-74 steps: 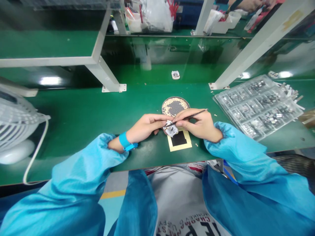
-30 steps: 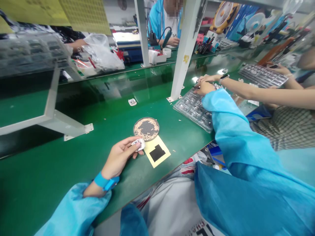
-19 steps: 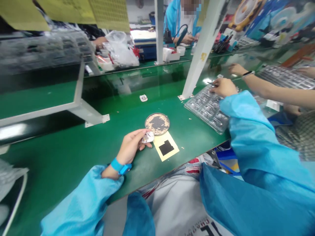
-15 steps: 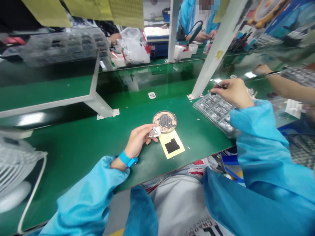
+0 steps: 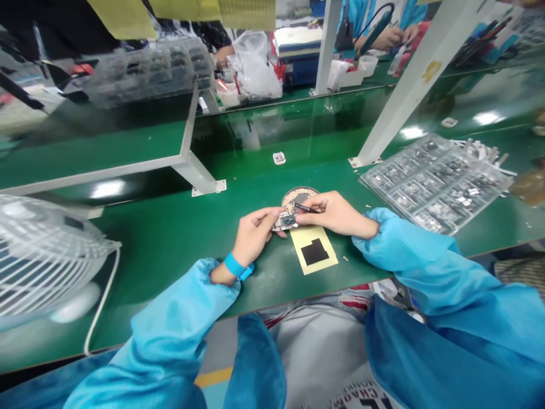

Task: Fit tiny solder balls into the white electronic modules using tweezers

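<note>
My left hand (image 5: 252,234) pinches a small white casing (image 5: 281,221) with tiny parts inside, just in front of a round dish (image 5: 286,198). The dish holds a dark perforated disc and beige bits. From the right, my right hand (image 5: 336,215) grips black tweezers (image 5: 308,208), their tips at the casing. What the tips touch is too small to make out. Below both hands lies a yellow sheet (image 5: 303,259) bearing a black cut-out patch (image 5: 315,251).
A clear compartment tray (image 5: 430,183) of small metal parts is on the right. Another white casing (image 5: 279,158) lies farther back. White posts (image 5: 394,108) rise from the green bench. A white fan (image 5: 46,261) stands at left. Across the bench, a co-worker's hands (image 5: 395,37) are visible.
My right hand has come from the parts tray to the casing in my left hand, bringing the tweezers. The view has shifted, and the neighbouring person's arm at right has left the tray's side.
</note>
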`<control>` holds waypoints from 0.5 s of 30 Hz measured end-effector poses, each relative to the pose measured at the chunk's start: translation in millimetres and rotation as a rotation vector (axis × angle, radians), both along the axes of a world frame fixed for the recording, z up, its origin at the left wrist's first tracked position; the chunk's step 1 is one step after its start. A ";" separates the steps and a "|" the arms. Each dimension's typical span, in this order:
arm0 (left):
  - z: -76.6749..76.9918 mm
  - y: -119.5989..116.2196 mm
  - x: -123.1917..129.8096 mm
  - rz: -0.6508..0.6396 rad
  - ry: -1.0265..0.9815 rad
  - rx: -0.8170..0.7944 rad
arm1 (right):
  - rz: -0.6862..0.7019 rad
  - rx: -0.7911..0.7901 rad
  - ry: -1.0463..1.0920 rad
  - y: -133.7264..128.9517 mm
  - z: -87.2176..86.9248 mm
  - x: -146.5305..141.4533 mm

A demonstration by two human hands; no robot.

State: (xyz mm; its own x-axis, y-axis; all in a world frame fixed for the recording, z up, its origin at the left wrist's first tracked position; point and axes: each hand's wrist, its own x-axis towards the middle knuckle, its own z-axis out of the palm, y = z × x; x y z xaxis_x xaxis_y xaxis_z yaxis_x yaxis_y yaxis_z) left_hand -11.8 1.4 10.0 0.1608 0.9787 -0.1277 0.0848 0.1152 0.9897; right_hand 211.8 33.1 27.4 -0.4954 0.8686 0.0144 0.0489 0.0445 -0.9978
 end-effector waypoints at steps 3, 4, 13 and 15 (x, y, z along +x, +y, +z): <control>2.4 -2.4 -1.1 -0.003 -0.025 0.030 | -0.010 -0.104 -0.040 -4.5 -3.2 -1.7; 3.3 -3.7 -1.1 -0.002 -0.033 0.042 | -0.019 -0.118 -0.043 -5.6 -2.4 -3.0; -2.7 -12.0 2.9 -0.072 -0.206 0.189 | -0.093 -0.144 -0.114 -10.0 1.3 -5.8; -7.7 -12.3 2.8 -0.087 -0.155 0.203 | -0.106 -0.150 -0.122 -10.2 1.4 -5.4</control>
